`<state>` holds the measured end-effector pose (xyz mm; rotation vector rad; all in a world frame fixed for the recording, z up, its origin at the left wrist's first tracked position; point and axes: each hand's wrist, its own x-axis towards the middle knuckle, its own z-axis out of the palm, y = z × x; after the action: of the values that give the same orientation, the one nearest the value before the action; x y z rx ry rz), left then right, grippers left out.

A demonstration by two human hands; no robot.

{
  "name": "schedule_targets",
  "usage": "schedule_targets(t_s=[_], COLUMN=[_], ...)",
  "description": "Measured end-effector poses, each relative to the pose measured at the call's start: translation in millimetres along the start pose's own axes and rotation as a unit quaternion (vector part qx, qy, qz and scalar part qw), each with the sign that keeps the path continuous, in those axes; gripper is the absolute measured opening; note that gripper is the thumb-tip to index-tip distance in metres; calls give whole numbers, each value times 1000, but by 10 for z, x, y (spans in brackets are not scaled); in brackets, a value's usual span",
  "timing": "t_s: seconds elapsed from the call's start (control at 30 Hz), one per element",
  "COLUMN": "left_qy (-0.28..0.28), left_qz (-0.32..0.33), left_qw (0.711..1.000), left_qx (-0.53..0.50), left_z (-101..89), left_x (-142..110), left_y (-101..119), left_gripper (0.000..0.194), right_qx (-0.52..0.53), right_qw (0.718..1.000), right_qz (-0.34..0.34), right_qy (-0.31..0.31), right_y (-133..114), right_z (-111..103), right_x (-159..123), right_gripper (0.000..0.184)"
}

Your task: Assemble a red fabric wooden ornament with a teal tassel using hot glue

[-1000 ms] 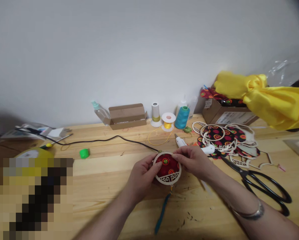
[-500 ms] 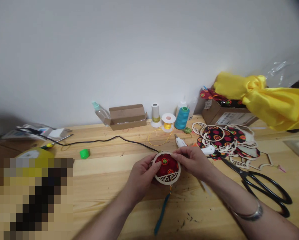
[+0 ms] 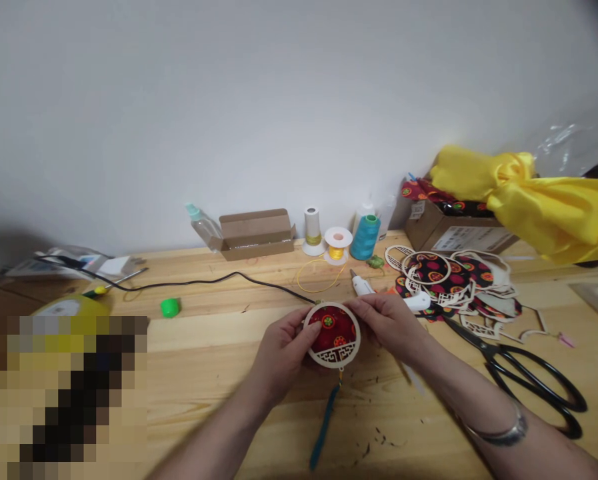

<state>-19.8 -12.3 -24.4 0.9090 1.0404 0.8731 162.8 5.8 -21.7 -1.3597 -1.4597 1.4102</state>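
Observation:
A round pendant [image 3: 333, 337] with a pale wooden ring, dark red patterned fabric and a cut-out lattice along its lower part is held above the table. My left hand [image 3: 289, 340] is closed on its left side, the thumb lying over the fabric. At the upper right rim, my right hand [image 3: 381, 323] pinches the edge; its fingertips behind the rim are hidden. A teal tassel [image 3: 323, 427] hangs from the bottom loop. Beyond my right hand lies a white hot glue gun [image 3: 363, 285], partly covered by that hand. Black-handled scissors [image 3: 521, 373] rest beside my right forearm.
Cut wooden frames and fabric pieces [image 3: 443, 280] are heaped at the right. Along the wall stand a spray bottle [image 3: 205, 227], an open cardboard box [image 3: 257, 237], a yellow thread spool [image 3: 337, 245] and a teal thread cone [image 3: 365, 238]. A green cap [image 3: 169, 307] sits left.
My right thumb has slid from over the fabric outward to the pendant's upper right rim. My left hand keeps its hold, and the view has shifted slightly.

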Motion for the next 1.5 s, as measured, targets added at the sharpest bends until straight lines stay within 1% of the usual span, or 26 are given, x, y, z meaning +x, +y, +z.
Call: schedule_targets(t_s=[0.13, 0.3, 0.4, 0.5, 0.67, 0.83, 1.0, 1.27, 1.43, 1.5], left_qy=[1, 4, -1, -10, -42, -49, -65, -96, -131, -142], left_qz=[4, -6, -11, -11, -7, -17, -19, -33, -12, -8], left_qw=[1000, 1000, 1000, 1000, 999, 998, 997, 991, 989, 988], left_qx=[-8, -7, -3, -2, -10, -19, -40, -91, -68, -63], left_z=[-2, 2, -2, -7, -12, -18, -27, -56, -70, -61], left_x=[2, -17, -31, -36, -38, -32, -21, -4, -6, -9], left_y=[-6, 15, 23, 23, 28, 34, 27, 11, 12, 10], left_gripper=[37, 39, 38, 35, 34, 38, 42, 39, 53, 54], right_qx=[18, 65, 73, 70, 54, 40, 55, 68, 77, 78], right_qw=[1000, 993, 990, 990, 992, 993, 993, 991, 990, 990], right_qz=[22, 88, 108, 109, 105, 105, 100, 114, 115, 115], right_qy=[-13, -46, -55, -46, -35, -20, -20, -18, -13, -9], right_y=[-50, -99, -84, -79, -114, -127, -103, -94, -101, -103], right_z=[-2, -23, -38, -45, -38, -29, -38, -52, -64, -66], right_x=[-24, -31, -26, -29, -43, -47, -41, -16, -15, -15], right_gripper=[42, 41, 40, 37, 34, 30, 30, 24, 22, 21])
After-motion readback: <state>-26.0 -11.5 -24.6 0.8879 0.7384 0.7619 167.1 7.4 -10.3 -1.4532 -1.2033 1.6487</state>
